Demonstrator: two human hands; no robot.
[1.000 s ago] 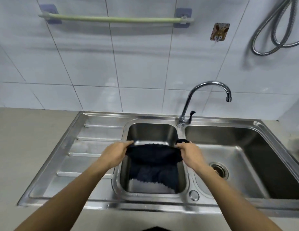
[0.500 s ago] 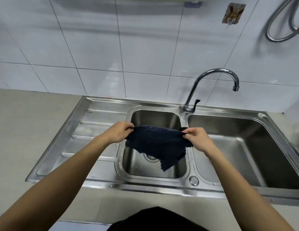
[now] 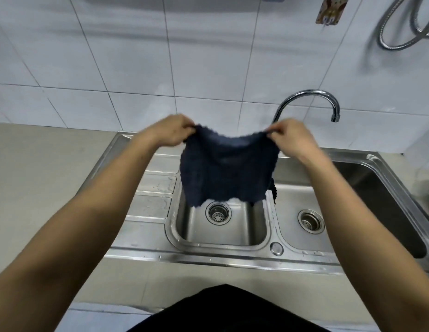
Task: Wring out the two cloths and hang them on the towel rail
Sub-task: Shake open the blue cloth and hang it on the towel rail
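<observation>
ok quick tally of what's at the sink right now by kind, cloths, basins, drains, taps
dark blue cloth: 1, pinched by left hand and right hand
basins: 2, small basin and large basin
drain strainers: 2, and
tap: 1
Total: 6

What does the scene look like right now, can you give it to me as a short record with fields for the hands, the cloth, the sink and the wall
left hand: left hand pinches the cloth's upper left corner
right hand: right hand pinches the upper right corner
cloth: dark blue cloth spread open, hanging over the small basin
second cloth: a dark edge shows behind the held one; cannot tell more
sink: steel sink with two drains and a drainboard on the left
faucet: curved faucet, no water running
wall: white tiles, metal hose upper right
</observation>
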